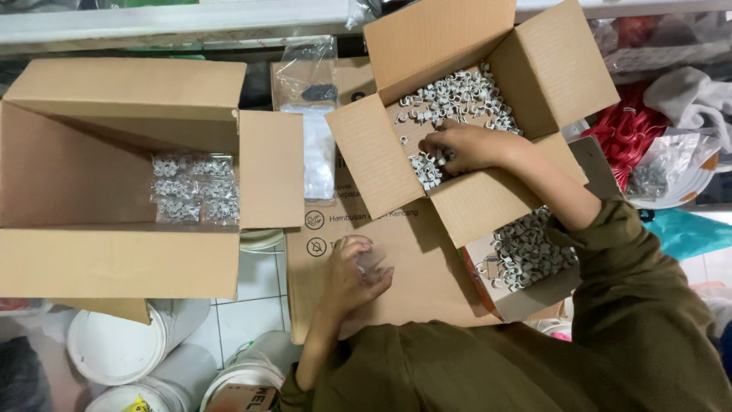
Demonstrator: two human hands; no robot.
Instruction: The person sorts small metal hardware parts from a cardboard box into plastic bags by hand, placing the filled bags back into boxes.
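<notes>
My right hand (463,147) reaches into an open cardboard box (549,72) filled with small white plastic clips (457,95) and closes on a few of them. My left hand (354,275) rests over a flat cardboard sheet (412,267) and holds a small clear plastic bag (371,262). A big open cardboard box (114,263) at the left holds several clear bags of white clips (194,188) at its bottom.
A smaller box of grey clips (526,252) sits under my right forearm. A stack of clear bags (316,145) lies between the boxes. White buckets (122,347) stand on the tiled floor below. Red cords (625,133) and cloth lie at the right.
</notes>
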